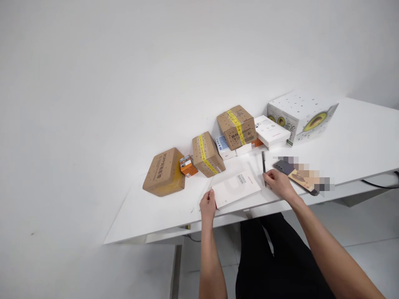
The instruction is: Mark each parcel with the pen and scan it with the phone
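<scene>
A flat white box printed "POWER BANK" lies near the front edge of the table. My left hand grips the box's left end, with fingers and thumb closed on it. To the right of the box, my right hand pinches the lower part of a black pen, whose other end points toward the wall. Just beyond the right hand lies a phone with a picture on its back, partly covered by a pixelated patch.
Along the wall on the white table stand several cartons: a brown one, a small orange box, a yellow-taped carton, another taped carton resting on small boxes, flat white boxes, and an avocado-print carton.
</scene>
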`<state>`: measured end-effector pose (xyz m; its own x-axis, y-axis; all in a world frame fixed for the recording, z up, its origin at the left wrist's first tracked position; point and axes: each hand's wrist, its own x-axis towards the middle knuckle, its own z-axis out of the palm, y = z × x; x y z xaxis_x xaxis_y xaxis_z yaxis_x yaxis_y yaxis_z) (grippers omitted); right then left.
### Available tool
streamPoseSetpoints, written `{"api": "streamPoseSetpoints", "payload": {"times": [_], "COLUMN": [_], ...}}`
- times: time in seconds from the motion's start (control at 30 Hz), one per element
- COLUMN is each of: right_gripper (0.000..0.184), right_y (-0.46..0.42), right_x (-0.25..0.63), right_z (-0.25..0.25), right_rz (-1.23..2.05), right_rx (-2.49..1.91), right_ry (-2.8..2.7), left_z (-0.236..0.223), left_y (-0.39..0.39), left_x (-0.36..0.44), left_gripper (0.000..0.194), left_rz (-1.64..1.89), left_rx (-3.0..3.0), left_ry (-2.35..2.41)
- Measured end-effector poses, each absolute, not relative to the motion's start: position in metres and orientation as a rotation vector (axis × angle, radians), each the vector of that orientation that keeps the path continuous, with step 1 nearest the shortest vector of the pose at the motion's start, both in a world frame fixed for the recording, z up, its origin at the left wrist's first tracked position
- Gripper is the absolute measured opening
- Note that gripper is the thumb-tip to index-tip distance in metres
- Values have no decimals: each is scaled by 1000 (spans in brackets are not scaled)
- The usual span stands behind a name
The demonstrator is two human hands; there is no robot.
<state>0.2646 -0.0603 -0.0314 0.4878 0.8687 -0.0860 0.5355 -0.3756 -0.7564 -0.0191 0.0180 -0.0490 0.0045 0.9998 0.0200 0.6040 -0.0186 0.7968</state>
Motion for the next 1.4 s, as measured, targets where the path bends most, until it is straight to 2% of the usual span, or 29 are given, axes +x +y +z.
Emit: {"api": "streamPoseSetpoints", "payload": {"times": [0.17, 0.23, 0.43, 0.63, 0.87, 0.97, 1.03, 1.07, 1.23, 1.4], "right_gripper": [25, 23, 33, 29, 27, 27, 27, 28, 29, 26], "right_y": [-60, -56, -45, -46, -52, -53, -53, -53, -41, -21], "right_x": [263, 256, 223, 213, 218, 222, 226, 227, 226, 215], "right_z": [-31, -36, -61, -69, -67, -62, -52, -46, -12, -11], "right_rz": [681, 615, 388, 284, 206, 178, 127, 125, 516, 839], "right_rx": [-1418, -1310, -1600, -1612, -1620, -1593, -1551, -1518, -1236, -1269], "right_ry": [-657, -599, -979, -1011, -985, -961, -911, -876, -765, -897], "left_z": [-47, -46, -46, -45, -46, -49, -50, -50, -41, -42], "left_y": [24, 24, 22, 18, 13, 13, 13, 13, 16, 22], "left_x": [-10, -7, -5, 1, 6, 5, 5, 6, 21, 40], "left_gripper": [48, 47, 49, 50, 32, 46, 57, 56, 23, 17], "left_rz": [859, 860, 849, 841, 798, 836, 966, 1064, 1400, 1262], "left_rx": [1743, 1755, 1799, 1868, 1905, 1804, 1691, 1662, 2027, 2309], "left_ry": [1673, 1686, 1713, 1648, 1516, 1530, 1569, 1583, 1394, 1266]}}
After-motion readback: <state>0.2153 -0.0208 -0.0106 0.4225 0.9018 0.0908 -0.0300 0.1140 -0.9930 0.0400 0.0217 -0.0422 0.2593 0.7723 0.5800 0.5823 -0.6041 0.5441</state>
